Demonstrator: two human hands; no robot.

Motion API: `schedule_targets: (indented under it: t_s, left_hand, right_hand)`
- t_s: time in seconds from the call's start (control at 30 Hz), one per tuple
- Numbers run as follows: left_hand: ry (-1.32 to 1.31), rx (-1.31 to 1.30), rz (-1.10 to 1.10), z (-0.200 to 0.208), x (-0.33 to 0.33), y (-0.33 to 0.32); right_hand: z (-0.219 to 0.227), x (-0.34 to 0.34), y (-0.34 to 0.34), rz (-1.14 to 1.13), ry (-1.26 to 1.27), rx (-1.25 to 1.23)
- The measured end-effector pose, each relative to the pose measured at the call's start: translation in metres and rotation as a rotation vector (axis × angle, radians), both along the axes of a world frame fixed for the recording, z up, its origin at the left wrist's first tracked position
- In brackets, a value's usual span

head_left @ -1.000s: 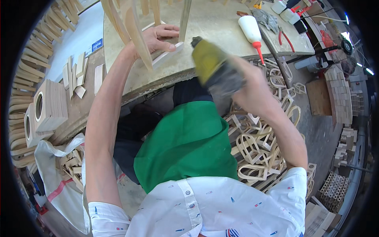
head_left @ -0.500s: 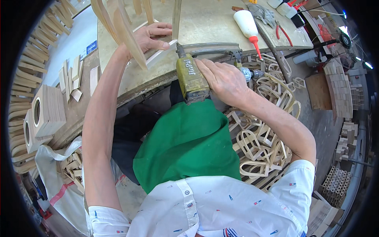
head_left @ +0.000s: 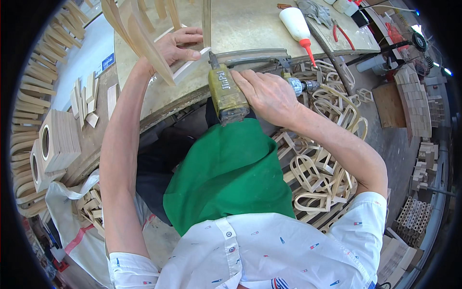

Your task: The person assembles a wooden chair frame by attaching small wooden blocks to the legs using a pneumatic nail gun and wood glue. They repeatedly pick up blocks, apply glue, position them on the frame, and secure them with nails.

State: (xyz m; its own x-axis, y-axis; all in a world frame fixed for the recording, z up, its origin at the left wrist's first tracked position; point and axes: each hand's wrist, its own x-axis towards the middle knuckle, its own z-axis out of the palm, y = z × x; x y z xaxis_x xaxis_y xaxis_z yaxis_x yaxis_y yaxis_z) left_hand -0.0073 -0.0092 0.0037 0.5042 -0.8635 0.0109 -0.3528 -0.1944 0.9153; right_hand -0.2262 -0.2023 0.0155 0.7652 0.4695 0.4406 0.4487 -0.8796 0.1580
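The fingers of my left hand [head_left: 177, 47] stretch across the upturned wooden frame [head_left: 147, 41], apart from the thumb, which lies on the near pale rail [head_left: 188, 67]; whether they clamp a part on their far side I cannot tell. My right hand [head_left: 270, 95] is closed around the handle of the yellow nail gun [head_left: 226, 91], though which finger sits on the trigger is hidden. The frame is under my left fingers, and the gun's nose [head_left: 213, 60] is at or just beside the rail end, near the thumb tip, by the upright leg [head_left: 206, 24]. To do this well, I judge, I should seat the nose firmly and square to the joint, press the frame steady, and draw that thumb back from the line of the nail, since it lies close enough to be caught by one that strays. Beyond my right hand, the white glue bottle [head_left: 293, 24] lies with its red tip toward me, and farther off are the grey gloves [head_left: 315, 12] and red-handled pliers [head_left: 342, 34]. Right of my wrist, the air coupling [head_left: 299, 86] hangs close to the heap of loose bent-wood frames [head_left: 308, 168], which could snag it if I swing wide
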Motion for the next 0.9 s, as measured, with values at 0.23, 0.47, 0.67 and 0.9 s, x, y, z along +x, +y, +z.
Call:
schedule_targets:
  t_s: [0.23, 0.47, 0.67, 0.9]
  left_hand:
    - [0.001, 0.058, -0.01, 0.0067, 0.0003, -0.001]
    - [0.008, 0.057, 0.02, 0.0088, -0.004, -0.0016]
    - [-0.014, 0.044, 0.017, 0.0039, -0.0009, 0.0004]
    - [0.036, 0.046, 0.004, 0.0067, 0.0009, -0.0017]
  right_hand:
    - [-0.0004, -0.0028, 0.0033, -0.043, 0.162, -0.011]
    - [-0.0017, -0.0014, 0.0025, -0.046, 0.146, -0.025]
    - [-0.0022, -0.0019, 0.0047, -0.043, 0.138, -0.04]
    - [0.0021, -0.002, 0.0064, -0.083, 0.198, -0.05]
